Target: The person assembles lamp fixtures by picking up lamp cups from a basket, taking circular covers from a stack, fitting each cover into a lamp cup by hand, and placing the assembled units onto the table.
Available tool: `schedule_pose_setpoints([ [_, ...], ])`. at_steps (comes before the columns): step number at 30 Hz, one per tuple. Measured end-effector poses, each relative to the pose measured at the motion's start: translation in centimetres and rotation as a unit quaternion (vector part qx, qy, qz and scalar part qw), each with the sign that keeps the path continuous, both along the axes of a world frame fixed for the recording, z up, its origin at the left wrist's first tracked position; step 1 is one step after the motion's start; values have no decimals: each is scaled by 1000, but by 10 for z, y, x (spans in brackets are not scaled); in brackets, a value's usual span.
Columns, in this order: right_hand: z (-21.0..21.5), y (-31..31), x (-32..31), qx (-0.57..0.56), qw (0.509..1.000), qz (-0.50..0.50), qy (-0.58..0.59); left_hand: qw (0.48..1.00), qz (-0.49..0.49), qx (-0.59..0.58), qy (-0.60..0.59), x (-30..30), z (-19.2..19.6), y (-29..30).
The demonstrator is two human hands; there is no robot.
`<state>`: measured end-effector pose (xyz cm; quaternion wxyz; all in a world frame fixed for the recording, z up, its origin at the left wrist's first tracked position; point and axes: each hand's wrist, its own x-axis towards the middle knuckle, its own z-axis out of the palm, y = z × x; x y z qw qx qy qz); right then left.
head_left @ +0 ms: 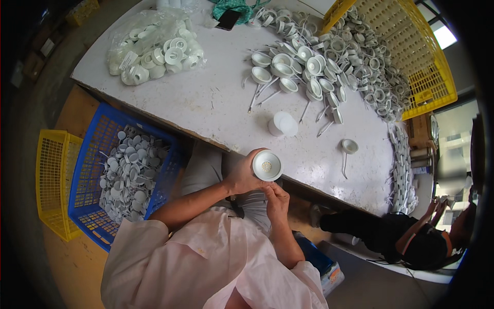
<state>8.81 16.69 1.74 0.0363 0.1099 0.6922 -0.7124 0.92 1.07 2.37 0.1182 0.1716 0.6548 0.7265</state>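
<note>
My left hand [242, 175] is wrapped round a white cup-shaped LED downlight [276, 166], its open face turned up and a cluster of yellowish LED dots showing inside. Just below its rim, the fingers of my right hand [278, 200] are pinched together; whatever they hold is too small or hidden. On the table beyond stands a short stack of translucent white discs [283, 124]. A single downlight [350, 146] with a trailing white lead lies farther right. Many more lamp cups [283, 70] with leads are heaped at the table's far side.
A clear bag [154, 51] of white rings lies far left on the white table [206, 98], a phone [228, 19] beside green cloth [236, 5]. A yellow crate [437, 77] tips at far right. A blue basket [85, 190] holds lamps. Another person [391, 237] is at right.
</note>
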Motion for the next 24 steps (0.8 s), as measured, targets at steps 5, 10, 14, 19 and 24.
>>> schedule_pose_setpoints([
  [5, 2, 22, -48, 60, 998, -23, 25, 990, 92, -96, 55, 2, -1, -20],
  [10, 8, 45, -139, 122, 983, -130, 41, 988, 106, -93, 60, 6, -2, -29],
  [14, 6, 49, -161, 172, 980, -95, 14, 990, 103, -88, 31, 7, 3, -30],
  [19, 1, 43, -158, 68, 991, -104, 44, 990, 110, -64, 63, 4, 1, -35],
  [24, 10, 36, -138, -31, 992, -118, 45, 990, 99, -63, 78, 2, -1, -35],
])
